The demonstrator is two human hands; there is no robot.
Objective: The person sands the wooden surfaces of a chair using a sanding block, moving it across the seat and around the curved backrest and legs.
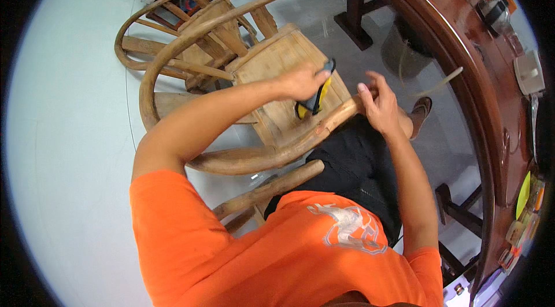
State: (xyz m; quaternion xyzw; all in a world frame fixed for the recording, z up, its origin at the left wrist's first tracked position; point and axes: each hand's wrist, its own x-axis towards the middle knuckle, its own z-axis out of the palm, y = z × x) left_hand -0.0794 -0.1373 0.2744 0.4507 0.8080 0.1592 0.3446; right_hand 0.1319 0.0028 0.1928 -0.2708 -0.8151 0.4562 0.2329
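My left hand (pixel 305 82) is closed around a yellow and dark grey hand tool (pixel 315 101); its exact kind is hard to make out. The tool is over the pale wooden seat of a round-backed chair (pixel 277 64). That chair's thick curved armrest (pixel 277 154) sweeps in front of me, and its near end lies by my right hand (pixel 378 105). The thumb and fingers of my right hand are bent and apart, at the armrest's end. Whether they touch the wood I cannot tell.
Behind stands another wooden chair (pixel 124 47). Under me is a chair with a rounded arm (pixel 272 188). A dark red wooden table (pixel 462 35) curves along the right, with dishes and small items on it. A dark bucket (pixel 404 47) and a thin pale strip (pixel 442 83) are near its edge.
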